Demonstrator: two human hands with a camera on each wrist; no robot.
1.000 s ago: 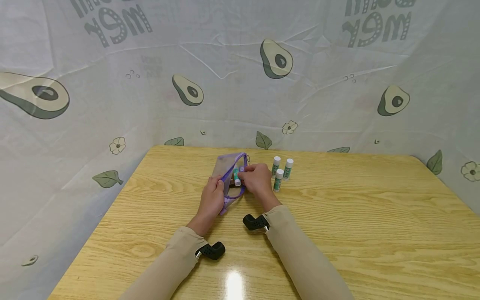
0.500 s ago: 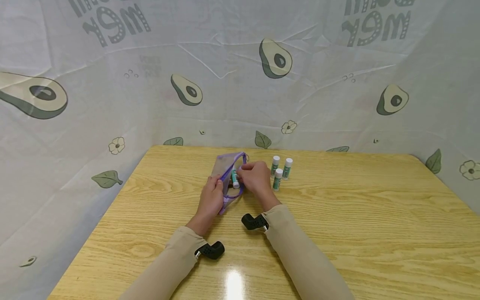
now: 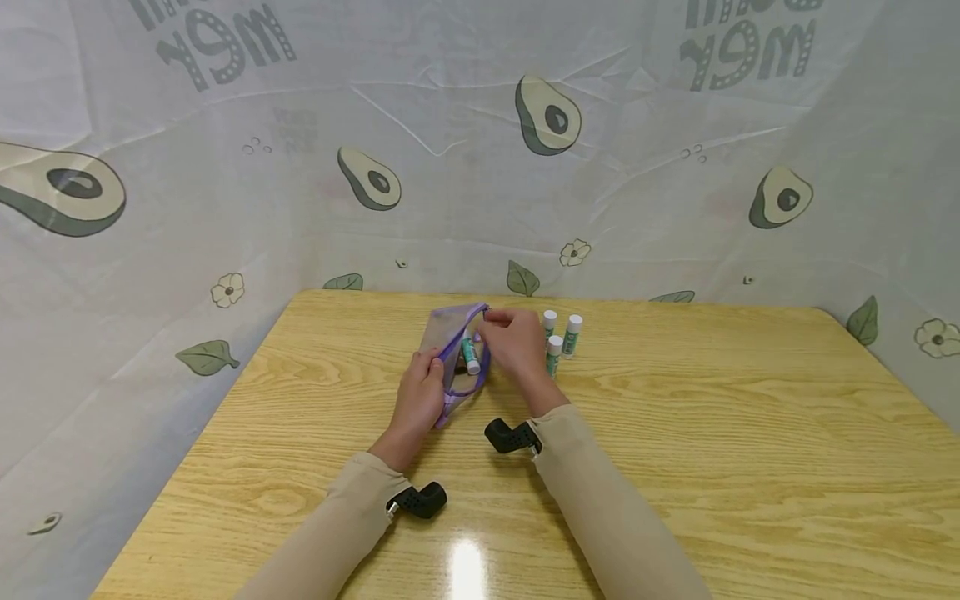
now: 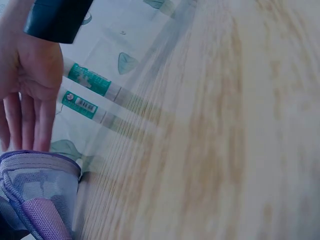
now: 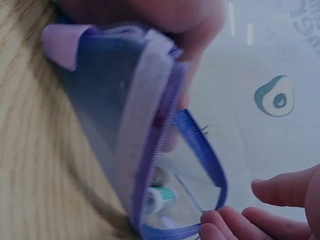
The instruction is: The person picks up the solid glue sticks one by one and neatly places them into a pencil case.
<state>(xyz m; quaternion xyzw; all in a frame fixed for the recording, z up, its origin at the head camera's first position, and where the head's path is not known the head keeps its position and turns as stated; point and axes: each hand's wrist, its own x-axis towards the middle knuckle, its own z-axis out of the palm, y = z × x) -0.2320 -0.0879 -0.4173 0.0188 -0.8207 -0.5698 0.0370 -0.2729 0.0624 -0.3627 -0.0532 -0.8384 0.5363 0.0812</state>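
Note:
My left hand [image 3: 420,392] grips the near side of a mesh pouch [image 3: 447,331] with a purple zipper edge, its mouth facing right. Inside lies a green-and-white glue stick [image 3: 470,354], tilted, with its white end toward me; a dark brown item is partly visible beside it. My right hand [image 3: 519,346] is at the far right edge of the mouth. In the right wrist view its fingertips [image 5: 212,220] are right at the blue-purple rim, while the thumb [image 5: 280,189] stands apart from them. Straight fingers show in the left wrist view too.
Just right of my right hand stand three upright glue sticks [image 3: 572,336] with white caps, one partly behind the hand. The wooden table [image 3: 712,433] meets a pale avocado-print cloth [image 3: 450,233] at the back. Black devices [image 3: 510,436] sit on both wrists.
My right hand has drawn off the glue stick and moved to the far end of the pouch mouth. The glue stick now lies tilted inside. My left hand keeps its grip.

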